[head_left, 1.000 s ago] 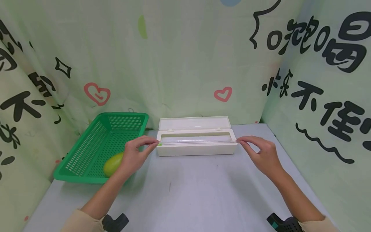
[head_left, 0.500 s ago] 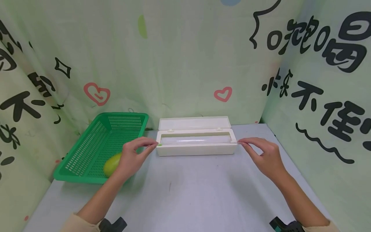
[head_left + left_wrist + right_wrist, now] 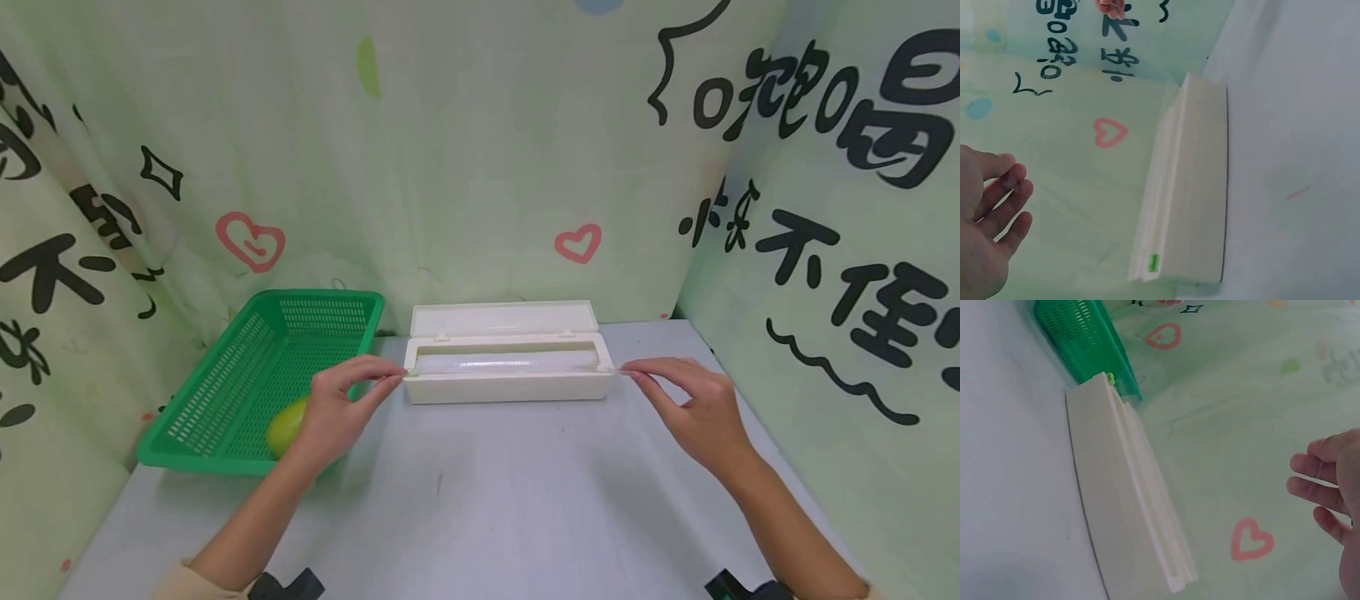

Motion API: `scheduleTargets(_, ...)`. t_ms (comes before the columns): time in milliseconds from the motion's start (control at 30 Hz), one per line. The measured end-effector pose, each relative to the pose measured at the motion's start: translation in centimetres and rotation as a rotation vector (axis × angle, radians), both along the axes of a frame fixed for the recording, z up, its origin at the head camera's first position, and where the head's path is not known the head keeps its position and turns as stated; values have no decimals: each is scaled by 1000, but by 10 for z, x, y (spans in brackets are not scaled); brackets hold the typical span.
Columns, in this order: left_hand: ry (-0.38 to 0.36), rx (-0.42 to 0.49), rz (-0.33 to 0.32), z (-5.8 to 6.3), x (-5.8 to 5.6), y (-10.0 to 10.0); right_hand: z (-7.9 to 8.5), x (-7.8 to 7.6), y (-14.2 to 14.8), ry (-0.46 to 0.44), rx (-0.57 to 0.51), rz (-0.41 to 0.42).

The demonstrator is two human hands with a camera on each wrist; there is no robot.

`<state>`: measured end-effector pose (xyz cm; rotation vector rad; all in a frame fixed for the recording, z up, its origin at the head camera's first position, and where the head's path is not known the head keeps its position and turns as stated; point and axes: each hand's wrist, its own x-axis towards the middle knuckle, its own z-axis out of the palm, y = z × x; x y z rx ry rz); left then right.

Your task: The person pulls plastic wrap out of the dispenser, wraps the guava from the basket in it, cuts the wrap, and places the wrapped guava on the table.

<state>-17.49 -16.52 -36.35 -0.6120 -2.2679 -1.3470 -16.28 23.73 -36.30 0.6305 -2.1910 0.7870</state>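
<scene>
A long white dispenser box (image 3: 508, 385) lies across the table with its lid (image 3: 504, 317) folded back and a clear film roll (image 3: 506, 362) inside. My left hand (image 3: 396, 374) is at the box's left end, with thumb and forefinger close to a small green tab (image 3: 412, 374). At the right end my right hand (image 3: 628, 372) has its fingertips just off the corner. The left wrist view shows the box (image 3: 1200, 187) apart from relaxed fingers (image 3: 1007, 203) that hold nothing. In the right wrist view the fingers (image 3: 1319, 487) are likewise free of the box (image 3: 1116, 506).
A green mesh basket (image 3: 322, 295) stands at the left of the box with a yellow-green fruit (image 3: 287, 425) in it, partly behind my left hand. Patterned cloth walls close in the grey table (image 3: 487, 500) at the back and both sides.
Both hands have eased slightly outward and back from the ends of the box. The roll now lies settled in the box.
</scene>
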Motion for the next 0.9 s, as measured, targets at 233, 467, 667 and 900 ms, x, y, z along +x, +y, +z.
scheduleTargets(233, 42, 10, -19, 2, 2, -2, 6, 4, -2, 26, -32, 36)
scheduleTargets(467, 73, 16, -20, 4, 7, -2, 9, 7, -1, 44, -35, 55)
scheduleTargets(667, 79, 4, -15, 5, 11, -3, 10, 10, -2, 61, -69, 98)
scheduleTargets(900, 72, 4, -46, 7, 15, -5, 11, 15, -1, 64, -83, 101)
